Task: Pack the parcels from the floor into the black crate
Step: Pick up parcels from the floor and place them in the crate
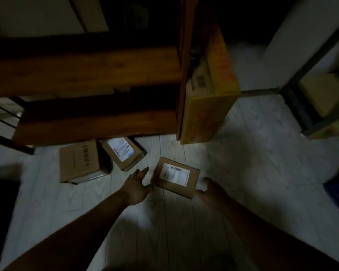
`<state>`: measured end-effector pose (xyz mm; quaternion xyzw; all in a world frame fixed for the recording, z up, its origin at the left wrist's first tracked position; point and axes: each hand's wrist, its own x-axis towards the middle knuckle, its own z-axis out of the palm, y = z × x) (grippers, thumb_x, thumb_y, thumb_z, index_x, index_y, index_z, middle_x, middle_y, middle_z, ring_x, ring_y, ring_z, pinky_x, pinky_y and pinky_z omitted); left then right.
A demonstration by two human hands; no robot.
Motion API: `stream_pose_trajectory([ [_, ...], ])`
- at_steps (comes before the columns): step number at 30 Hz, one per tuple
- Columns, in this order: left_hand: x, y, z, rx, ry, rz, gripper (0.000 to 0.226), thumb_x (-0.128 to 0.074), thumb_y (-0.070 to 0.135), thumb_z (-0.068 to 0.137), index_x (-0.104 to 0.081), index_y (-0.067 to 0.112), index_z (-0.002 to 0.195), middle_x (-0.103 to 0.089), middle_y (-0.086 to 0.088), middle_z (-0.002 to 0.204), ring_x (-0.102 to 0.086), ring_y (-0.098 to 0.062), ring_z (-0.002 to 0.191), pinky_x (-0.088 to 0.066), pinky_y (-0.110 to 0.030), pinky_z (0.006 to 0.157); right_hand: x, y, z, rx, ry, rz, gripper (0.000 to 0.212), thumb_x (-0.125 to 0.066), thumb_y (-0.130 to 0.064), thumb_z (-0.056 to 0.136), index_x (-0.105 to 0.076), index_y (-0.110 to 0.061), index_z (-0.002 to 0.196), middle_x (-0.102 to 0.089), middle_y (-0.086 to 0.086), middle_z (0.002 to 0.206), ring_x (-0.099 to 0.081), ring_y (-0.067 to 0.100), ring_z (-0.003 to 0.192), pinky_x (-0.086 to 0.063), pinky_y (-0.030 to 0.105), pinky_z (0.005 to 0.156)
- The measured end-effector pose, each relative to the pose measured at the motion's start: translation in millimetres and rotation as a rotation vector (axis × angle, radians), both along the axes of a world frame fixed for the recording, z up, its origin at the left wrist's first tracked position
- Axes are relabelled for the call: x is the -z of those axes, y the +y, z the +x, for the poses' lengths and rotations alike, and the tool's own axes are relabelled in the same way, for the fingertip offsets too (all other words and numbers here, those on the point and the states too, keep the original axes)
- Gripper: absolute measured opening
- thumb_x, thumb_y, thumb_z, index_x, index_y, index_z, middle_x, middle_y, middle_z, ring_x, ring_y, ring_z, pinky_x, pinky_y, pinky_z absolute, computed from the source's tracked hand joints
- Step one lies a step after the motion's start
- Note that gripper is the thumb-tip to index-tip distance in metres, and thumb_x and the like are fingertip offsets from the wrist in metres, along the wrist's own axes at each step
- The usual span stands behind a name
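They're at the pick-up: left hand (137, 187), fingers spread, just beside the near parcel (174, 177); right hand (210, 185) at its right edge, grip unclear in the gloom. Next, squeeze both sides and lift.

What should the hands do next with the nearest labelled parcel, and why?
Probably close both hands onto the sides of the labelled parcel and lift it. The left hand is open, fingers spread beside its left edge. The right hand sits at its right edge, contact unclear in the dim light. The parcel lies flat on the floor, flanked but apparently not yet gripped.
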<state>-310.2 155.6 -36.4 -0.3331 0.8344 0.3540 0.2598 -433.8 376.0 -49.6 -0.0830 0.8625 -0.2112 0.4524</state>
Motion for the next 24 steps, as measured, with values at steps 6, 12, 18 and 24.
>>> stream_pose_trajectory([
  [6,113.3,-19.7,-21.9,-0.100,0.028,0.045,0.082,-0.059,0.041,0.088,-0.010,0.021,0.151,-0.012,-0.008,0.159,-0.015,-0.027,0.146,-0.020,-0.040,0.118,112.1,-27.8,-19.2,0.004,0.045,-0.023,0.061,-0.058,-0.028,0.093,-0.031,-0.011,0.145,-0.051,0.013,0.137,-0.054,0.027,0.121,-0.046,0.036,0.098],
  [12,170.6,-13.8,-42.1,-0.343,0.131,0.207,0.092,-0.070,0.036,0.082,-0.015,0.004,0.148,-0.037,-0.011,0.146,-0.039,-0.031,0.133,-0.037,-0.031,0.101,166.1,-36.7,-19.5,0.010,-0.024,-0.009,0.074,-0.057,-0.028,0.095,-0.012,-0.013,0.152,-0.035,0.016,0.150,-0.041,0.030,0.134,-0.038,0.037,0.108],
  [18,184.4,0.1,-28.5,-0.310,0.082,0.353,0.056,-0.065,0.014,0.086,-0.037,0.013,0.135,-0.052,-0.001,0.124,-0.048,-0.021,0.124,-0.039,-0.029,0.099,169.0,-37.3,-3.1,0.061,-0.146,-0.152,0.069,-0.059,-0.011,0.093,-0.021,-0.015,0.150,-0.030,0.009,0.154,-0.031,0.025,0.141,-0.030,0.039,0.115],
  [24,182.9,-11.1,-20.0,-0.314,0.066,0.229,0.050,-0.066,0.030,0.084,-0.047,0.011,0.126,-0.050,-0.015,0.132,-0.049,-0.030,0.120,-0.040,-0.042,0.105,175.1,-43.3,4.0,0.199,0.005,-0.147,0.102,-0.078,-0.018,0.077,-0.010,-0.019,0.153,-0.027,0.014,0.154,-0.033,0.031,0.138,-0.039,0.043,0.107],
])
